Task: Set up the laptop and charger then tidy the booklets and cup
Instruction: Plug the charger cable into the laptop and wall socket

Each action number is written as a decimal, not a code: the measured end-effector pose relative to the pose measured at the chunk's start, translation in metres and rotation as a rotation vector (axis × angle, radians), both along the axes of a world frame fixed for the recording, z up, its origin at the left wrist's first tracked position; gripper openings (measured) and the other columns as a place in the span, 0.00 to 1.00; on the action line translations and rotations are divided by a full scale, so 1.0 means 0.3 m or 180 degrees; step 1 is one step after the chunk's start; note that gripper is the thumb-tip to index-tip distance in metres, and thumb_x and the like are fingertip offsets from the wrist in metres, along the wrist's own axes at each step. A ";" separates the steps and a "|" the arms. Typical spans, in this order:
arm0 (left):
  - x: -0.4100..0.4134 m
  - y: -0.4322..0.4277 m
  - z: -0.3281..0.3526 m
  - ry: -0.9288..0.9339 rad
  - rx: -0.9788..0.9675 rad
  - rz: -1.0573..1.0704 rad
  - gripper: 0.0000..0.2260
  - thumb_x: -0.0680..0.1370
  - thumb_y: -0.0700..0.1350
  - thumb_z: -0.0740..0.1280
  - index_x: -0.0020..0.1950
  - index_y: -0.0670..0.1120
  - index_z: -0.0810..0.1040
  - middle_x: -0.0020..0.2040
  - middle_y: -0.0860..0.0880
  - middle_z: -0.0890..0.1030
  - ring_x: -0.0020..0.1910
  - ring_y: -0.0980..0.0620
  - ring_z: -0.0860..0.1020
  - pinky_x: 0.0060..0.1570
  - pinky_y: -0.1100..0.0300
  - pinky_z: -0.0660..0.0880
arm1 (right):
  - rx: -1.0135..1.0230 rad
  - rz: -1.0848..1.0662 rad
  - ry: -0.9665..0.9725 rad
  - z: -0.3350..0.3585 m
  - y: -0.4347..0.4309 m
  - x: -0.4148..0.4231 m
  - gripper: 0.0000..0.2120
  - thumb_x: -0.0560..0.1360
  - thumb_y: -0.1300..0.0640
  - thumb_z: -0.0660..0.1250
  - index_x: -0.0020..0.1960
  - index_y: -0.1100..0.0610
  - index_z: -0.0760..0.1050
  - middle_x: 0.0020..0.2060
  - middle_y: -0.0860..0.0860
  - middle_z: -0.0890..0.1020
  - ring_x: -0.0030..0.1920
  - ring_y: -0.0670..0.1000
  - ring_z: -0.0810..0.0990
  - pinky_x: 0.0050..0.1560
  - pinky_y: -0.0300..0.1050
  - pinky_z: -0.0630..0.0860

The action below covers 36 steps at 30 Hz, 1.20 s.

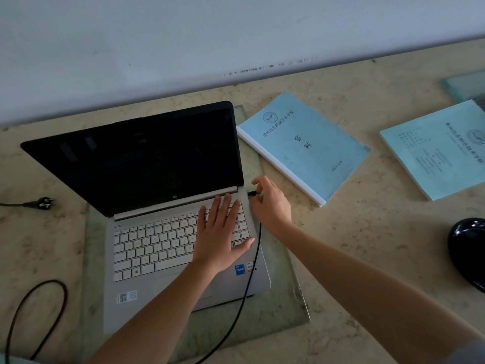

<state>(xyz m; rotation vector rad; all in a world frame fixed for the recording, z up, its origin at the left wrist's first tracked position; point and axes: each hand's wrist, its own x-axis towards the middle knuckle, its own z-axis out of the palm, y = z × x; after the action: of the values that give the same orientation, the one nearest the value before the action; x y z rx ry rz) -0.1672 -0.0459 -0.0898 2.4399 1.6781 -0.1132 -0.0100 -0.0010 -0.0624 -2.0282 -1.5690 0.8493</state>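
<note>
While our left hand (220,232) lies flat, fingers spread, steadying the laptop (136,164) on the surface (367,245), our right hand (273,203) pinches the small, likely stiff charger plug (252,193) by its body at the laptop's right edge, limp cable (252,271) trailing.

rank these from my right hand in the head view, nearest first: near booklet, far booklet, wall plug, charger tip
1. Charger tip, pinched in the right hand, beside the laptop.
2. Near booklet, just to its right.
3. Far booklet, far right.
4. Wall plug, far left.
</note>
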 end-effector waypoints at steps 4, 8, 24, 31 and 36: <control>0.005 0.001 0.006 -0.0083 -0.0066 0.0034 0.40 0.72 0.71 0.46 0.77 0.51 0.42 0.78 0.49 0.40 0.77 0.48 0.38 0.74 0.44 0.39 | -0.0102 0.0284 -0.0196 0.000 -0.012 -0.015 0.19 0.74 0.59 0.63 0.63 0.50 0.68 0.59 0.49 0.72 0.51 0.51 0.77 0.42 0.47 0.78; -0.008 -0.024 0.028 -0.0252 -0.0301 -0.0004 0.38 0.73 0.68 0.49 0.77 0.52 0.40 0.78 0.52 0.38 0.76 0.51 0.36 0.75 0.46 0.39 | -0.0351 0.0487 -0.0166 0.003 -0.040 -0.015 0.22 0.74 0.57 0.62 0.67 0.51 0.64 0.64 0.53 0.68 0.60 0.53 0.73 0.53 0.51 0.78; -0.338 -0.271 0.411 -0.0692 0.0816 0.0862 0.38 0.70 0.71 0.52 0.76 0.61 0.43 0.77 0.58 0.39 0.76 0.56 0.38 0.74 0.51 0.42 | 0.0790 0.2045 -0.1090 0.364 -0.248 -0.084 0.40 0.71 0.32 0.59 0.76 0.43 0.47 0.78 0.46 0.50 0.77 0.50 0.44 0.76 0.61 0.43; -0.535 -0.532 0.483 -0.0425 0.0985 0.1487 0.39 0.70 0.73 0.49 0.73 0.60 0.35 0.75 0.56 0.36 0.75 0.56 0.35 0.73 0.53 0.41 | 0.1125 0.2694 -0.0925 0.411 -0.378 -0.343 0.40 0.71 0.34 0.61 0.76 0.43 0.46 0.78 0.46 0.49 0.77 0.50 0.45 0.75 0.55 0.43; -0.722 -0.741 0.507 -0.0572 0.1133 0.1820 0.41 0.71 0.69 0.57 0.77 0.55 0.45 0.77 0.56 0.41 0.76 0.54 0.40 0.73 0.53 0.45 | 0.1263 0.2990 -0.1018 0.464 -0.493 -0.547 0.40 0.70 0.35 0.61 0.76 0.45 0.48 0.77 0.47 0.52 0.77 0.50 0.48 0.76 0.54 0.46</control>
<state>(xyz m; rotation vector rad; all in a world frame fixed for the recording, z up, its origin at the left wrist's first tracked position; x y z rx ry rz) -0.3837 -0.2683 0.0625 1.9831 2.3820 0.5013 -0.1740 -0.1490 0.0769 -1.1281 -2.6772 0.4220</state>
